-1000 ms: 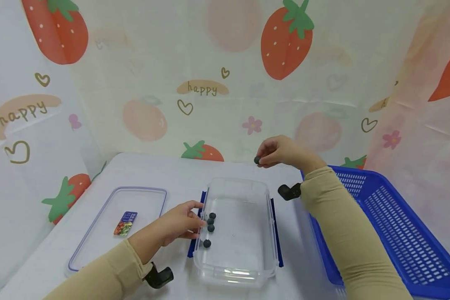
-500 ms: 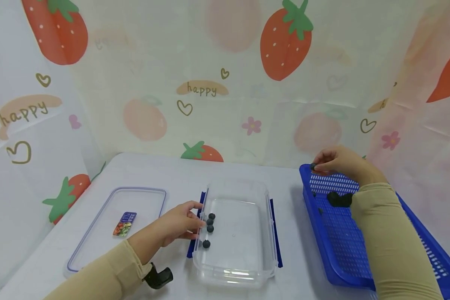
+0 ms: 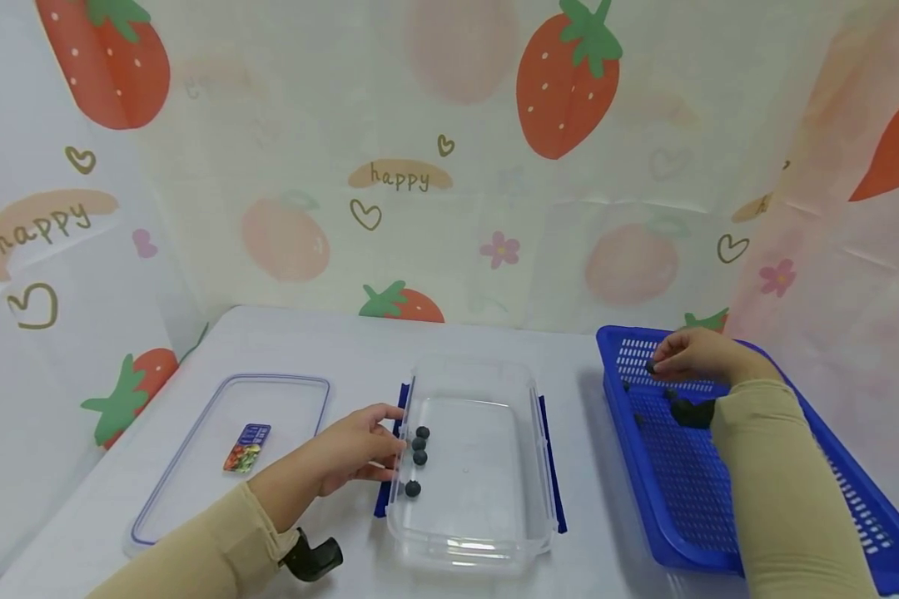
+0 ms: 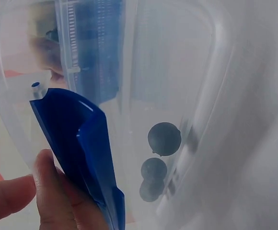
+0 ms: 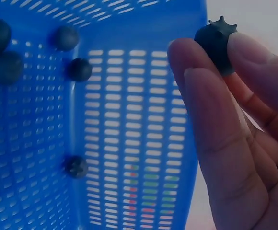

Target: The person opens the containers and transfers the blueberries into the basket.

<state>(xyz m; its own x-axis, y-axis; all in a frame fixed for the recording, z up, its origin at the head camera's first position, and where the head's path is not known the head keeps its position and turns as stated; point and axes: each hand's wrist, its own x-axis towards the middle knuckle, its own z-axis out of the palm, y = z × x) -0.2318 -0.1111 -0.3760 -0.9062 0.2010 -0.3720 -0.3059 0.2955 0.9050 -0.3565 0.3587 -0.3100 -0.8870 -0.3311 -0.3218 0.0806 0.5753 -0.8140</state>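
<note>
My right hand [image 3: 692, 356] pinches a blueberry [image 5: 216, 45] between thumb and fingers, over the far left part of the blue basket [image 3: 629, 491]. Several more blueberries, one of them a dark ball [image 5: 80, 69] by the basket wall, lie inside. At the middle of the table is a clear plastic food container [image 3: 470, 545] without its lid. My left hand [image 3: 355, 445] holds its left side, fingers at the blue latch [image 4: 79, 139]. Along that side inside the container lie several blueberries, one [image 3: 413, 488] apart nearer the front.
On the left lies the clear lid [image 3: 228, 384] with a bluish rim and a small printed label [image 3: 247, 448] on it. A patterned cloth [image 3: 419, 249] hangs behind the table. The right latch [image 3: 553, 466] hangs down beside the container.
My right hand has carried the blueberry rightward from behind the container to the basket, then lower over it. My left hand stays at the container's side.
</note>
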